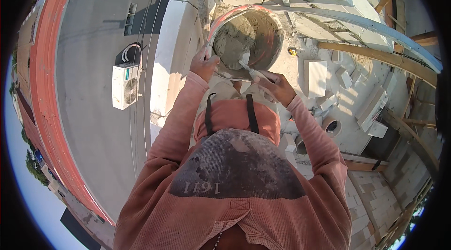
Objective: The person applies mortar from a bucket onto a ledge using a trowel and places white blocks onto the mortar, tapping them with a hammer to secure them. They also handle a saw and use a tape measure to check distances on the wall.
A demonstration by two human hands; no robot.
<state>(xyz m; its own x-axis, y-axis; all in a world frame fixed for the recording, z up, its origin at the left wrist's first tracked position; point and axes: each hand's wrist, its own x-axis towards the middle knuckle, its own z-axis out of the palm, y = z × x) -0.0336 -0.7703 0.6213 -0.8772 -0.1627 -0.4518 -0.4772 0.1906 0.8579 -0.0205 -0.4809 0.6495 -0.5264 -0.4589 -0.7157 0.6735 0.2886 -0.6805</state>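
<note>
A round bucket (275,27) with a reddish rim stands in front of me, with wet grey mortar (230,38) inside it. My left hand (205,66) is closed on the near left part of the rim. In my right hand (276,86) is the handle of a trowel (244,58), gripped at the bucket's near edge. The trowel's pale blade reaches over the rim toward the mortar; how much of it is buried I cannot tell.
A white block wall (174,38) runs along my left, with a grey surface and an air-conditioner unit (126,85) beyond it. Wooden planks (376,57) and a metal bar (366,24) cross at the right. Cut white blocks (314,77) and a yellow tape measure (292,51) lie there too.
</note>
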